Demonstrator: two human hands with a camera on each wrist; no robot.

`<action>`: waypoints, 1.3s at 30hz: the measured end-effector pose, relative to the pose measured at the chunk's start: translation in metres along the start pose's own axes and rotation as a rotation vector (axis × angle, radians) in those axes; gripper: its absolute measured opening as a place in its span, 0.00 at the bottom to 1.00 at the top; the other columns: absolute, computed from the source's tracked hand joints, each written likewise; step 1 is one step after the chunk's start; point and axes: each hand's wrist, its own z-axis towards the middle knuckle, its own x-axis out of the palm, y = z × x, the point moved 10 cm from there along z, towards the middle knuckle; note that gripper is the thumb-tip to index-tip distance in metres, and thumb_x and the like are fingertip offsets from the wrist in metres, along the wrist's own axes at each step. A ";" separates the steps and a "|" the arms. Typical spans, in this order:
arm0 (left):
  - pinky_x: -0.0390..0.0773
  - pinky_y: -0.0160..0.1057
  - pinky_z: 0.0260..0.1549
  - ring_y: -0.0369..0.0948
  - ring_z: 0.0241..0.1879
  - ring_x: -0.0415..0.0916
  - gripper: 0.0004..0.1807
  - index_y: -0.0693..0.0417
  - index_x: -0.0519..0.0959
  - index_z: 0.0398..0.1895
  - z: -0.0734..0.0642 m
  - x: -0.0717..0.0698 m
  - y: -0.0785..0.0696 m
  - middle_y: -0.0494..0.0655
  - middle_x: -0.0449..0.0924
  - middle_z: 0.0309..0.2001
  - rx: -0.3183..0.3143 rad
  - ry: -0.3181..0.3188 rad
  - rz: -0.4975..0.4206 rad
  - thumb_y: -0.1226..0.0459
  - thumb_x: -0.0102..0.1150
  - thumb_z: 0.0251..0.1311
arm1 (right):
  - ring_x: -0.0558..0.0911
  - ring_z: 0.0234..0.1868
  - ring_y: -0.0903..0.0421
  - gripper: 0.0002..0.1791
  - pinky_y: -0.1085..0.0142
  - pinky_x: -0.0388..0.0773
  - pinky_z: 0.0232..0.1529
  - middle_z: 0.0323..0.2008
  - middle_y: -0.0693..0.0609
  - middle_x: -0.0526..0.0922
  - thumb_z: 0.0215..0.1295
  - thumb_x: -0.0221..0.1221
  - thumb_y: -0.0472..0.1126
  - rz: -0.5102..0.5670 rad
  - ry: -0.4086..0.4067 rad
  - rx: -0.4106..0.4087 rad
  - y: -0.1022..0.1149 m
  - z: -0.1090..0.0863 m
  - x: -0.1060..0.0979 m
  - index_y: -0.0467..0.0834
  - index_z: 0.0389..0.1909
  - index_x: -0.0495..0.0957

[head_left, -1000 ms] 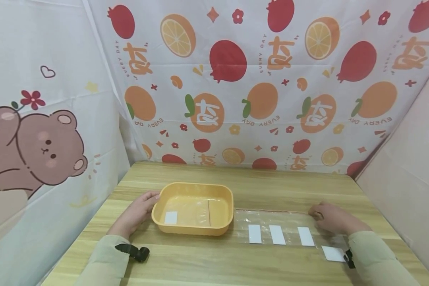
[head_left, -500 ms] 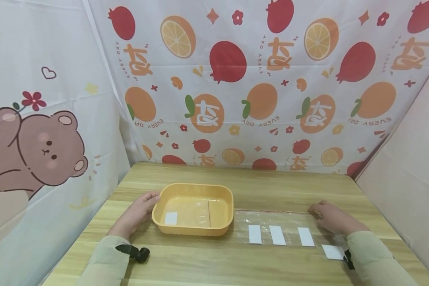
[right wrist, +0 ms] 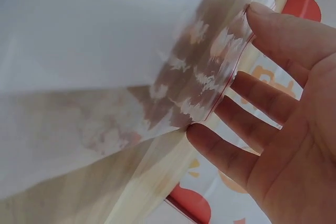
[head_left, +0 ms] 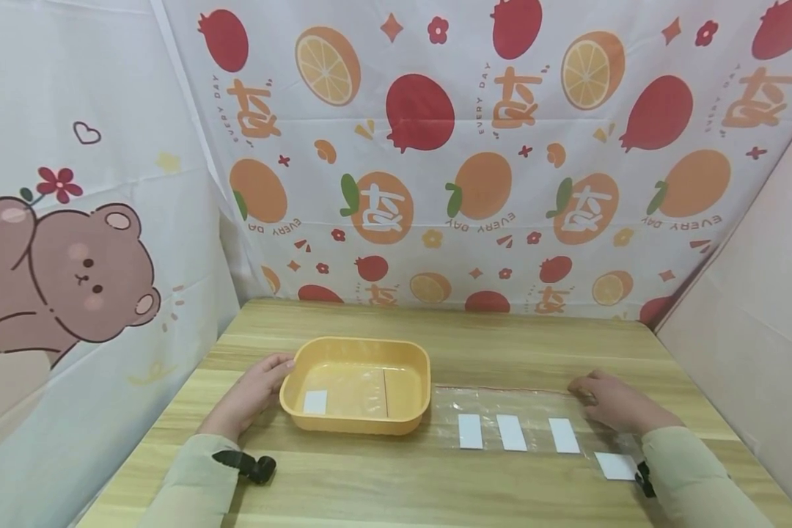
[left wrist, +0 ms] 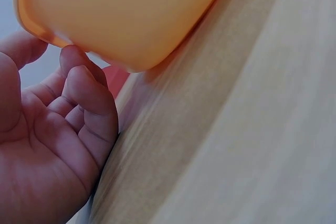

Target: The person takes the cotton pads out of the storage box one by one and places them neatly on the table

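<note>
A yellow plastic basin [head_left: 353,425] stands left of centre on the table. My left hand [head_left: 254,392] holds its left rim; in the left wrist view, bent fingertips [left wrist: 84,59] meet the underside of that rim. Inside the basin lies a clear zip bag [head_left: 353,385] with a white rectangle and a red seal line. Several similar clear bags overlap in a row to the right, their white rectangles [head_left: 511,433] showing. At the right end, my right hand [head_left: 623,402] touches the edge of a zip bag [right wrist: 215,51], its fingers nearly straight along the red line.
The wood-grain table [head_left: 369,484] carries everything. Behind it hangs a fruit-print cloth [head_left: 422,183], with a bear-print cloth [head_left: 92,271] on the left and a plain pale one [head_left: 752,345] on the right. Black straps [head_left: 244,463] circle both sleeves.
The fingers of my right hand have straightened slightly at the bag's edge. My left hand, the basin and the bags stay where they were.
</note>
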 end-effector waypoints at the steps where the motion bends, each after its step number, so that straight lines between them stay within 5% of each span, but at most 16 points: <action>1: 0.83 0.44 0.47 0.50 0.54 0.78 0.32 0.69 0.64 0.68 0.000 0.000 -0.001 0.66 0.70 0.64 0.001 -0.002 0.003 0.50 0.48 0.78 | 0.80 0.51 0.41 0.21 0.40 0.77 0.51 0.50 0.44 0.79 0.58 0.67 0.34 -0.002 0.002 0.002 0.000 0.000 0.000 0.43 0.55 0.82; 17: 0.83 0.45 0.45 0.48 0.51 0.80 0.31 0.70 0.65 0.66 -0.002 0.001 -0.004 0.66 0.73 0.60 0.005 -0.009 -0.005 0.51 0.50 0.77 | 0.79 0.52 0.41 0.22 0.40 0.77 0.52 0.50 0.44 0.79 0.60 0.65 0.33 0.000 0.003 0.014 -0.001 0.002 0.000 0.41 0.56 0.81; 24: 0.84 0.45 0.44 0.48 0.50 0.81 0.31 0.71 0.65 0.66 -0.003 0.001 -0.004 0.66 0.74 0.60 0.008 -0.007 -0.006 0.51 0.49 0.77 | 0.77 0.56 0.35 0.25 0.35 0.74 0.53 0.58 0.35 0.76 0.64 0.64 0.36 0.089 -0.049 0.026 0.005 0.000 -0.012 0.40 0.63 0.76; 31: 0.84 0.45 0.43 0.47 0.48 0.81 0.30 0.70 0.66 0.66 -0.001 -0.001 -0.003 0.66 0.74 0.59 0.001 -0.016 -0.012 0.51 0.49 0.77 | 0.75 0.59 0.32 0.24 0.36 0.73 0.56 0.60 0.34 0.77 0.70 0.60 0.37 0.168 -0.117 -0.007 0.032 0.011 -0.032 0.35 0.64 0.74; 39: 0.83 0.43 0.45 0.46 0.50 0.81 0.29 0.70 0.66 0.66 -0.002 0.001 -0.003 0.65 0.74 0.59 0.004 -0.006 -0.002 0.52 0.48 0.78 | 0.77 0.59 0.39 0.23 0.40 0.74 0.58 0.60 0.39 0.78 0.73 0.59 0.40 0.287 -0.123 -0.041 0.077 0.023 -0.037 0.39 0.66 0.74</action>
